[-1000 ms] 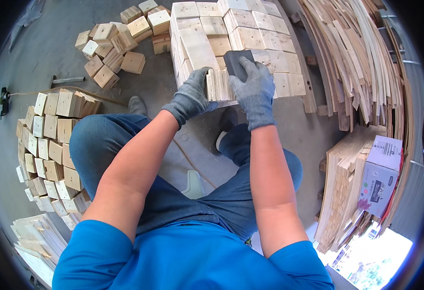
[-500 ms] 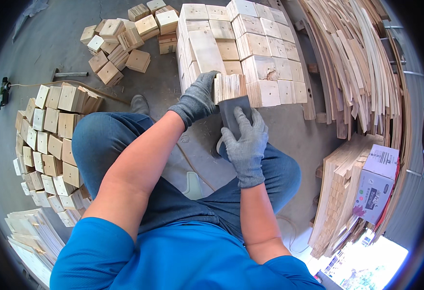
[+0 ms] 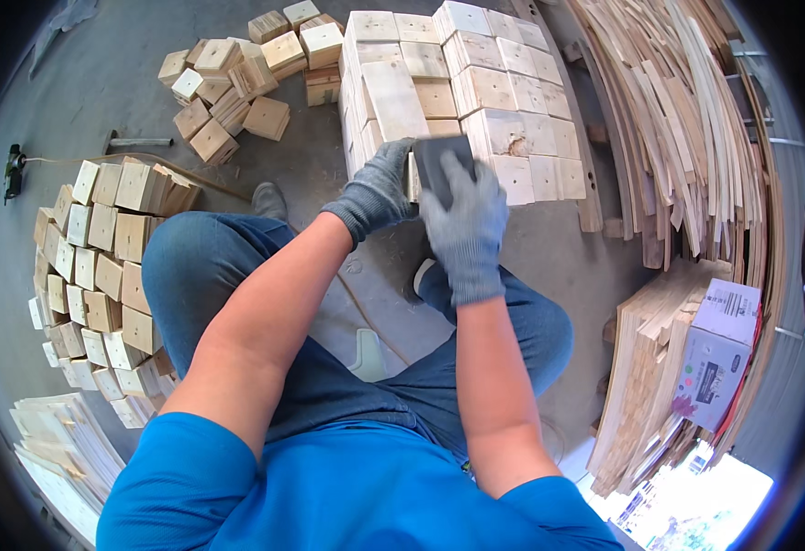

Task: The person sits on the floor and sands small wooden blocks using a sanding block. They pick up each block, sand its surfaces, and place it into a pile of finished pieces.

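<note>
My left hand (image 3: pixel 377 191), in a grey knit glove, is closed around the left side of a wooden block held in front of the stack. Only a narrow strip of that wooden block (image 3: pixel 413 179) shows. A dark grey, flat-faced sanding block (image 3: pixel 445 163) covers the rest of its near face. Gripping the sanding block from above and the right is my gloved right hand (image 3: pixel 465 220), its fingers spread over the back and slightly blurred. Just behind both hands rises a neat stack of wooden blocks (image 3: pixel 494 87), with a longer pale board (image 3: pixel 393 96) lying on it.
Loose wooden blocks (image 3: pixel 228 78) lie in a heap at the far left. Another stack of blocks (image 3: pixel 100 266) stands beside my left knee. Long wood strips (image 3: pixel 641 110) fill the right side, near a carton (image 3: pixel 716 354). A cable or hose (image 3: pixel 182 174) crosses the floor.
My right hand has pushed the sanding block away from me and up across the wooden block's near face, now hiding most of it. My left hand stays almost in place.
</note>
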A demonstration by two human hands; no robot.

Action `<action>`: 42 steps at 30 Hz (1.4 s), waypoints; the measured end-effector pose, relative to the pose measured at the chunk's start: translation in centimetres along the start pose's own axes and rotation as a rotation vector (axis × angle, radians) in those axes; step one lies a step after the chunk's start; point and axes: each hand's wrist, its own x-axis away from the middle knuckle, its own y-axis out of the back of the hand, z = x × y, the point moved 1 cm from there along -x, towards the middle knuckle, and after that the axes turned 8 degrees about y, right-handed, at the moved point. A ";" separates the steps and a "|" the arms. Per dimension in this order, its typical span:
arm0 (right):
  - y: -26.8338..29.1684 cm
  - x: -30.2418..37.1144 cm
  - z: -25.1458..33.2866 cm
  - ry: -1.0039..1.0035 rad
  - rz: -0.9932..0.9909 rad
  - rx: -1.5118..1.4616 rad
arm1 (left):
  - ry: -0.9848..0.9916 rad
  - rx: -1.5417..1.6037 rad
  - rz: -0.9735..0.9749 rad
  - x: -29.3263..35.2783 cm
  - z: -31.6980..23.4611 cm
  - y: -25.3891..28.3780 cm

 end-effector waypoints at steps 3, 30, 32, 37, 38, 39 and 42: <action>1.6 5.1 0.9 -0.053 0.098 -0.009 | 0.020 -0.002 0.000 0.0 -0.4 -0.1; 1.5 7.4 -0.5 -0.028 0.054 -0.027 | 0.065 -0.028 0.055 0.2 -1.2 0.7; 1.5 7.9 -0.7 -0.007 0.028 -0.002 | 0.046 -0.025 0.041 0.0 -1.2 0.5; 0.3 2.5 -1.6 -0.002 0.023 0.023 | 0.044 -0.026 -0.002 0.2 -0.9 0.3; -0.1 0.6 -1.8 -0.004 0.016 0.029 | 0.027 -0.016 -0.012 0.4 -1.0 0.5; -0.5 -1.5 -2.2 -0.008 0.025 0.028 | 0.009 -0.005 -0.022 0.5 -1.2 0.6; -1.4 -6.3 -3.6 -0.003 0.030 0.089 | -0.057 0.002 -0.044 0.2 -1.0 0.3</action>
